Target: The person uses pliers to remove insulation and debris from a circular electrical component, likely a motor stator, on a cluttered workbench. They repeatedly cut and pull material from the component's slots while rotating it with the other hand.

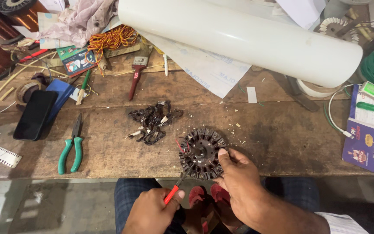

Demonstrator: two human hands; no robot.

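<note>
Head cam: the stator core (202,152) sat at the workbench (109,151) edge, right hand (239,180) clamped on its rim to steady it. Left hand (152,210) was fisted tight around a red-handled screwdriver (176,186), tip poking the slots. Stripped windings (152,122) lay just behind.

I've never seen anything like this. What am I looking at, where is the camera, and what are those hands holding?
The camera sits on a person's head and looks down at their two bare hands over a worn wooden workbench. The left hand grips a thin tool with a red handle, its tip poking into a round black motor stator. The right hand steadies that stator at the bench edge. Beside it lies a heap of dark pulled-out wire. Further off are green-handled pliers, a black phone, a paintbrush and a big white roll.
</note>
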